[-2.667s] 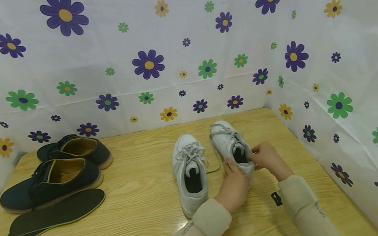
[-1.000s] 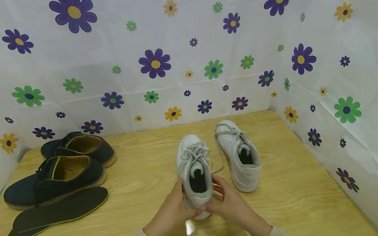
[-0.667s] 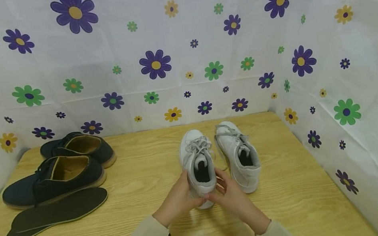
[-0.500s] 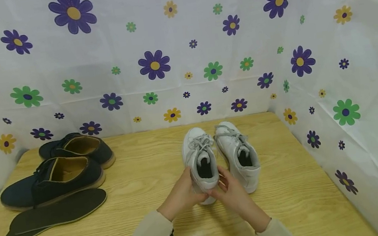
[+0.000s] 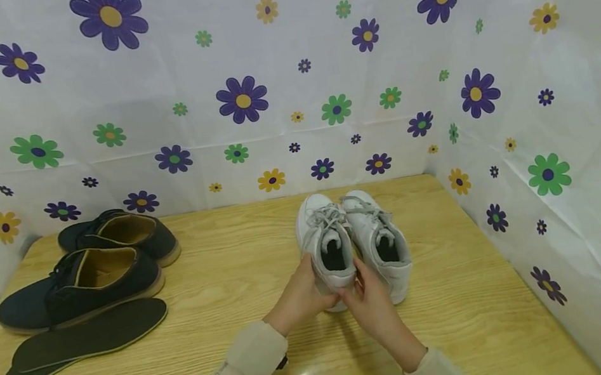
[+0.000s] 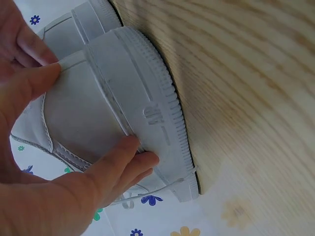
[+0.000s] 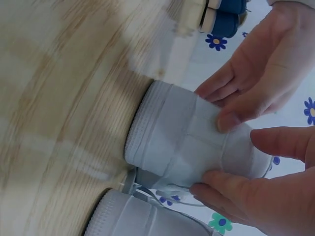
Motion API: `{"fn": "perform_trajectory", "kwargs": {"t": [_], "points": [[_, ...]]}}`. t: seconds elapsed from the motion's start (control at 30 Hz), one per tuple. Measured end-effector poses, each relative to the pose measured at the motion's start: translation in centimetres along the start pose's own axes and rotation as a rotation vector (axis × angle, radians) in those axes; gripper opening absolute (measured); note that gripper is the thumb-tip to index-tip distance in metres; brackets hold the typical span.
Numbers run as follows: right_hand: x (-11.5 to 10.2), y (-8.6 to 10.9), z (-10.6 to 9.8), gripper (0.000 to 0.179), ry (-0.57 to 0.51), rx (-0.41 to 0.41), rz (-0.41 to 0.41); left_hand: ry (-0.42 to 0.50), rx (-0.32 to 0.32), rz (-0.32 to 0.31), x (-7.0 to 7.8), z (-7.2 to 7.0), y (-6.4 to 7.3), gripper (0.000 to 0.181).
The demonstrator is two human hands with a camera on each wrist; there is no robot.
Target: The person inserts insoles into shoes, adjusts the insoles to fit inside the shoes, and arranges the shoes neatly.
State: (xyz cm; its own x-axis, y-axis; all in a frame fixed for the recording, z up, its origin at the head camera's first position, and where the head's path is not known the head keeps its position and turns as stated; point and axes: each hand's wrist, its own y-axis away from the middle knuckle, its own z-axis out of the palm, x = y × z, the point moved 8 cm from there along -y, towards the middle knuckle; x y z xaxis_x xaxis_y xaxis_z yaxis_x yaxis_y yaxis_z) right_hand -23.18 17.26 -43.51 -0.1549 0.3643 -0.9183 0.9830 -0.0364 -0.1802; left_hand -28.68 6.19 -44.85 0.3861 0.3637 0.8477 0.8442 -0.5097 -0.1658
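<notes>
Both hands grip the heel of a white sneaker (image 5: 313,241) with grey laces, toe pointing at the back wall. My left hand (image 5: 302,293) has its fingers along the left side and its thumb at the back of the heel. On the other side, my right hand (image 5: 373,305) holds the heel with fingers between the two shoes. In the left wrist view the sneaker (image 6: 78,113) has its sole at the wooden surface. A second white sneaker (image 5: 398,270) stands just right of it, the toes side by side. In the right wrist view both thumbs press the heel (image 7: 197,132).
At the left stand two dark navy shoes (image 5: 103,298) with tan linings. Two dark insoles (image 5: 90,335) lie overlapped in front of them. Flower-print sheeting (image 5: 177,89) rises behind and at the right of the wooden table (image 5: 219,263).
The hands have left the right sneaker, taken hold of the left one and slid it right and back, up beside the other. The navy shoes and insoles have stayed put.
</notes>
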Motion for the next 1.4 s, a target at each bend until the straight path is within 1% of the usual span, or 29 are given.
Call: {"fn": "perform_trajectory", "kwargs": {"t": [0.13, 0.23, 0.3, 0.37, 0.43, 0.53, 0.57, 0.63, 0.7, 0.77, 0.8, 0.83, 0.87, 0.93, 1.0, 1.07, 1.13, 1.2, 1.3, 1.4], "points": [[-0.8, 0.4, 0.2, 0.061, 0.039, 0.020, -0.045, -0.009, 0.002, 0.007, -0.1, -0.1, 0.2, 0.082], [-1.1, 0.7, 0.2, 0.060, 0.076, 0.034, -0.073, -0.031, 0.000, 0.038, 0.0, 0.0, 0.2, 0.083], [-1.1, 0.9, 0.0, 0.060, 0.105, 0.033, -0.074, -0.043, -0.004, 0.066, 0.1, 0.0, 0.2, 0.084], [-1.1, 1.1, 0.0, 0.060, 0.122, 0.011, -0.069, -0.067, -0.011, 0.081, 0.0, 0.0, 0.2, 0.085], [-1.3, 1.3, -0.2, 0.058, 0.156, -0.006, -0.074, -0.090, -0.031, 0.078, -0.1, 0.1, 0.3, 0.087], [-2.2, 1.5, -0.9, 0.051, 0.215, -0.014, -0.104, -0.160, -0.085, 0.057, -0.5, 0.0, 0.5, 0.093], [-2.7, 1.5, -1.1, 0.049, 0.235, -0.013, -0.115, -0.182, -0.105, 0.052, -0.8, 0.0, 0.6, 0.092], [-3.9, 1.4, -1.7, 0.044, 0.263, -0.002, -0.153, -0.225, -0.158, -0.007, -1.5, -0.3, 1.0, 0.087], [-5.2, 1.2, -2.0, 0.040, 0.251, -0.018, -0.167, -0.262, -0.202, -0.075, -2.2, -0.7, 1.4, 0.079], [-6.5, 0.9, -2.2, 0.038, 0.219, -0.049, -0.171, -0.279, -0.238, -0.171, -2.9, -1.4, 1.9, 0.067], [-7.1, 0.7, -2.3, 0.036, 0.198, -0.066, -0.178, -0.280, -0.248, -0.210, -3.1, -1.8, 2.2, 0.063], [-7.7, 0.5, -2.2, 0.034, 0.171, -0.089, -0.178, -0.284, -0.249, -0.232, -3.2, -2.3, 2.4, 0.060], [-8.2, 0.3, -2.2, 0.032, 0.146, -0.109, -0.184, -0.276, -0.245, -0.240, -3.3, -2.7, 2.5, 0.055], [-9.3, -0.2, -1.8, 0.027, 0.104, -0.139, -0.201, -0.251, -0.217, -0.241, -3.3, -3.8, 2.6, 0.046], [-10.0, -0.7, -1.3, 0.023, 0.072, -0.160, -0.219, -0.252, -0.177, -0.231, -3.4, -5.1, 2.6, 0.039], [-10.4, -1.0, -0.6, 0.019, 0.055, -0.171, -0.219, -0.258, -0.126, -0.241, -3.9, -6.5, 2.5, 0.035], [-10.6, -1.3, 0.2, 0.018, 0.045, -0.183, -0.211, -0.282, -0.062, -0.262, -4.6, -8.3, 2.4, 0.032], [-10.6, -1.4, 1.0, 0.017, 0.054, -0.189, -0.205, -0.329, 0.006, -0.295, -5.4, -10.5, 2.3, 0.031], [-10.6, -1.4, 1.8, 0.016, 0.070, -0.192, -0.200, -0.414, 0.101, -0.334, -6.3, -14.4, 2.2, 0.033], [-10.6, -1.4, 2.2, 0.014, 0.075, -0.191, -0.200, -0.554, 0.208, -0.371, -6.8, -18.8, 2.3, 0.035]]}}
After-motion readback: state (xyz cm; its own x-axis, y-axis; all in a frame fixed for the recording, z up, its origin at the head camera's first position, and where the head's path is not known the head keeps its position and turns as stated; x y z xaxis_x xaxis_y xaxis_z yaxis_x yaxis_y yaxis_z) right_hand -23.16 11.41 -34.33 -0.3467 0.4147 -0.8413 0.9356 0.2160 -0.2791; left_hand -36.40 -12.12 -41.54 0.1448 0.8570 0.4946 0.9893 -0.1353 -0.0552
